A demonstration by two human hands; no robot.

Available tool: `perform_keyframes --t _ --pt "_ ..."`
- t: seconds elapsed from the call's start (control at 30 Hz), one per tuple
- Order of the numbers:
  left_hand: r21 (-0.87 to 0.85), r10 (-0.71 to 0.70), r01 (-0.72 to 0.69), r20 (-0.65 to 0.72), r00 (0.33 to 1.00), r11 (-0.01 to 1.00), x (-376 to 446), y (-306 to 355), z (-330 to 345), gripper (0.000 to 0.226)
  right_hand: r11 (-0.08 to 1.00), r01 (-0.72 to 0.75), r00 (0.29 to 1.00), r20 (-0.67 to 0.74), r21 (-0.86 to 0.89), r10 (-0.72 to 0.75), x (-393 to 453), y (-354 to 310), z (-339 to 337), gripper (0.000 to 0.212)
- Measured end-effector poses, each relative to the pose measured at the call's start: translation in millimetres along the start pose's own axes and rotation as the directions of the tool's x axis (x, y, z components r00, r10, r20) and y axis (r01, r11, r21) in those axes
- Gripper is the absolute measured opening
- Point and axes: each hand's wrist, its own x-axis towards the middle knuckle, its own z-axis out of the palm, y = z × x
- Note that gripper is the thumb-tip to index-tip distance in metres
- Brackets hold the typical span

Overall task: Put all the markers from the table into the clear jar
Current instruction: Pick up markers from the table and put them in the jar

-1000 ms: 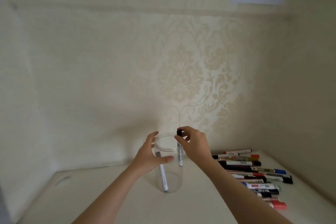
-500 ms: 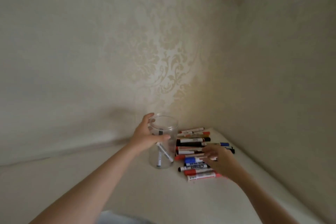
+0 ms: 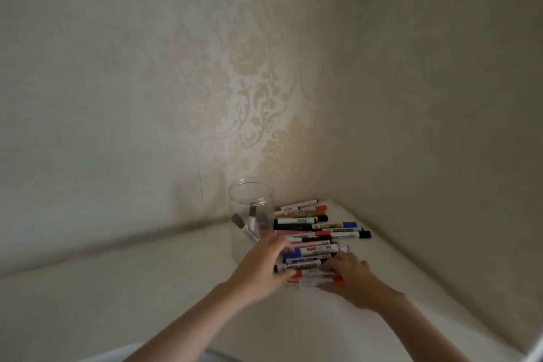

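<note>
Beneath both sets of fingers, the markers [image 3: 317, 241] lie piled on the bench [image 3: 147, 288]; left hand [image 3: 258, 269] and right hand [image 3: 349, 276] touch them, grip unclear; clear jar [image 3: 251, 214] beyond.

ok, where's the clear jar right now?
Head view: the clear cylindrical plastic jar stands upright on the white table near the back wall, just left of the marker pile, beyond the left hand.
</note>
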Motion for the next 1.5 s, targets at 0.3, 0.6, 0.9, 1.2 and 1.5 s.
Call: perform_keyframes --t 0.3,0.6,0.9,1.2,1.5 --pt "-0.037 -0.108 0.112 0.093 0.99 0.993 0.6 -0.3 38.9 0.032 0.943 0.084 0.995 -0.074 0.323 -0.064 -10.3 0.3 0.6 0.015" --pt "-0.849 -0.499 0.322 0.081 0.863 0.42 13.5 13.2 25.5 0.031 0.78 0.1 0.951 -0.291 0.618 0.109 -16.9 -2.6 -4.8 0.028" --pt "-0.527 -0.296 -0.043 -0.541 0.787 0.849 71.9 21.8 -132.7 0.013 0.681 0.133 0.708 -0.55 0.72 0.443 11.8 -19.9 -118.6 0.014" --pt "-0.267 -0.287 0.169 -0.501 0.817 0.949 50.7 -36.1 -131.9 0.016 0.848 0.106 0.855 -0.482 0.519 0.189 84.5 -129.8 -146.9 0.026" --pt "0.085 0.071 -0.038 -0.428 0.901 0.996 31.0 1.6 -102.1 0.02 0.811 0.061 0.852 -0.453 0.582 0.262 73.3 -94.5 -111.0 0.024"
